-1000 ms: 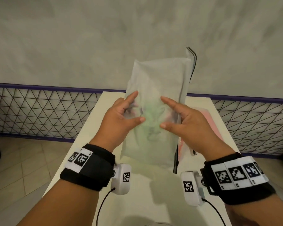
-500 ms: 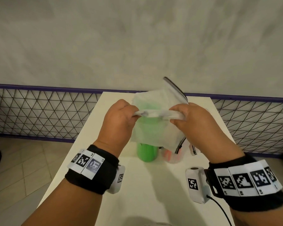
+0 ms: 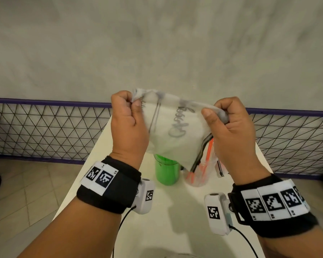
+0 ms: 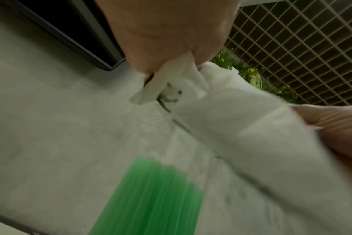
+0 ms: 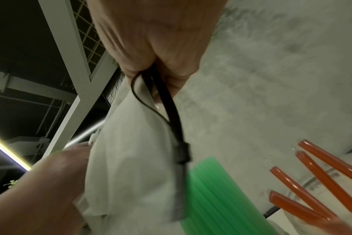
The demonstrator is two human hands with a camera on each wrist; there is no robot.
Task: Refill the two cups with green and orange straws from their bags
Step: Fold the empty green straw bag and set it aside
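I hold a frosted white zip bag up by its two top corners, its black zipper edge hanging down at the right. My left hand grips the left corner in a fist, my right hand the right corner. The bag looks limp and flat. Below it a cup packed with green straws stands on the white table. To its right a clear cup has a few orange straws. In the right wrist view the bag's dark zipper strip runs out of my fist.
A second frosted bag lies partly hidden behind my right hand on the table. A purple-framed wire fence runs behind the table, below a grey wall. Tiled floor lies to the left.
The bag went from upright between flat fingers to upended over the green cup, and now I have raised it, gripped in both fists. The green straws now stand in the cup.
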